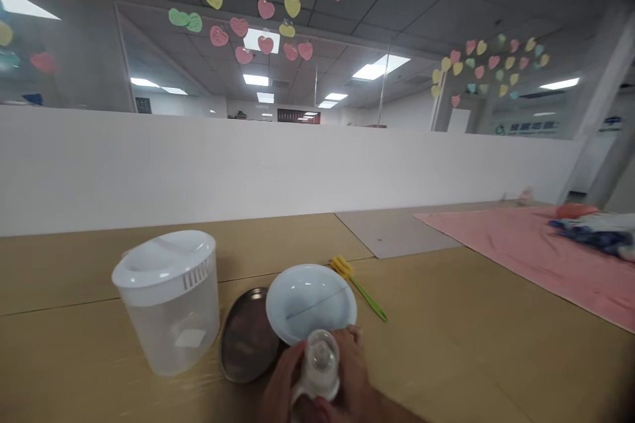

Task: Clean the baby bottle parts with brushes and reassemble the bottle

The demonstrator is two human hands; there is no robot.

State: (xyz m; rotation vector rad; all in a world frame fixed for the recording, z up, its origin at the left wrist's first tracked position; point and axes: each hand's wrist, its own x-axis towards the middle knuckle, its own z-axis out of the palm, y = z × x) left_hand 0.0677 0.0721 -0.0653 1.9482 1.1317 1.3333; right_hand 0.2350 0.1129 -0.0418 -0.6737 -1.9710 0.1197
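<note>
At the bottom centre, both of my hands close around a baby bottle (321, 360) with a clear domed cap, its top tilted toward the camera. My left hand (282, 380) wraps its left side, and my right hand (353, 367) grips the right side. My fingers partly hide the lower part of the bottle. Just beyond the hands sits a white bowl (311, 277) with a thin dark line across its inside; I cannot make out what that is. Left of the bowl, and partly behind it, lies a shiny metal tray (248, 337).
A lidded, translucent white bucket (171, 304) stands at the left. Behind the bowl's right edge lies a brush (364, 294) with a yellow sponge head and green handle. A grey mat (397, 234) and a pink cloth (536, 244) cover the table's right side. A white partition (278, 165) borders the back.
</note>
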